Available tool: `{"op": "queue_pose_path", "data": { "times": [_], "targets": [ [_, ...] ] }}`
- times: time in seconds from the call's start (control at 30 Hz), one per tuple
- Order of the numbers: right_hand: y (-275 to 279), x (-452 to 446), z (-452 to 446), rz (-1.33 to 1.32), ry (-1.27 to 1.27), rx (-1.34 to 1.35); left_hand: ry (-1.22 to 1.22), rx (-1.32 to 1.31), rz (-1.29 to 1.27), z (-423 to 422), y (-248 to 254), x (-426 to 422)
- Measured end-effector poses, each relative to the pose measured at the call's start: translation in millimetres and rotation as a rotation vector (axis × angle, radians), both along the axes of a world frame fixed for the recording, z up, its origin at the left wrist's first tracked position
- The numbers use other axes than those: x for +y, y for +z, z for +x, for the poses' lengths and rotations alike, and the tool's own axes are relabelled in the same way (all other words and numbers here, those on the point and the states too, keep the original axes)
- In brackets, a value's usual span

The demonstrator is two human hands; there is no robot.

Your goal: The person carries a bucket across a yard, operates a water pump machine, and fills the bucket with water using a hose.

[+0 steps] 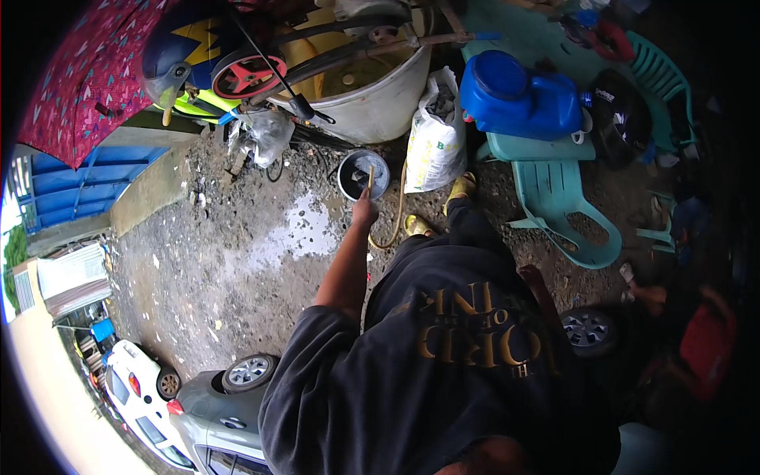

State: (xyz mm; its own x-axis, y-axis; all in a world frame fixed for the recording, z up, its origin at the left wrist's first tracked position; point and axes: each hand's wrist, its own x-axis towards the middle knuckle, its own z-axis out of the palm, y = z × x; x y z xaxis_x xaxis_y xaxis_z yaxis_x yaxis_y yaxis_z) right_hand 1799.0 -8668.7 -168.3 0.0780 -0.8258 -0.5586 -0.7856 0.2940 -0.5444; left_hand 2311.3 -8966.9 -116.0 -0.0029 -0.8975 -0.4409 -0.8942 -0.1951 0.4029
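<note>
Now the left grip [364,210] holds a hose [389,241] over a bucket [343,177].

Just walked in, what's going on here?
A person in a dark shirt with gold lettering stands on damp, stony ground. Their left hand grips a tan flexible hose, its end at a round grey bucket. Whether water is flowing can't be made out. The right hand is down by the body, its grip unclear. A white printed sack stands right of the bucket.
</note>
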Motion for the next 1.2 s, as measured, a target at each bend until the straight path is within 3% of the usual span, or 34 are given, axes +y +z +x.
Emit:
{"op": "queue_pose_path", "data": {
  "times": [0.03, 0.1, 0.17, 0.3, 0.47, 0.6, 0.8, 1.1, 1.2],
  "targets": [
    [-3, 2, -2, -0.133, 0.171, 0.088, 0.008, 0.0, 0.008, 0, -2, -1],
    [35, -19, 19, 0.211, -0.288, -0.065, -0.026, -0.013, 0.009, 0, -1, -1],
    [55, -29, 29, 0.389, -0.513, -0.132, -0.033, -0.013, 0.018, 1, -1, -1],
    [65, -34, 34, 0.406, -0.528, -0.152, 0.022, 0.016, 0.048, 3, -6, -1],
    [28, -17, 20, 0.282, -0.373, -0.157, 0.05, 0.042, 0.037, 7, -13, -1],
    [39, -21, 26, 0.281, -0.54, -0.23, 0.039, 0.042, 0.018, 8, -15, -2],
    [67, -34, 33, 0.302, -0.5, -0.186, 0.049, 0.069, -0.025, 11, -30, 1],
    [47, -25, 25, 0.245, -0.448, -0.205, 0.051, 0.069, 0.025, 1, -5, -3],
    [31, -15, 15, 0.223, -0.37, -0.212, 0.048, 0.069, 0.006, 4, -18, -4]
  ]
}}
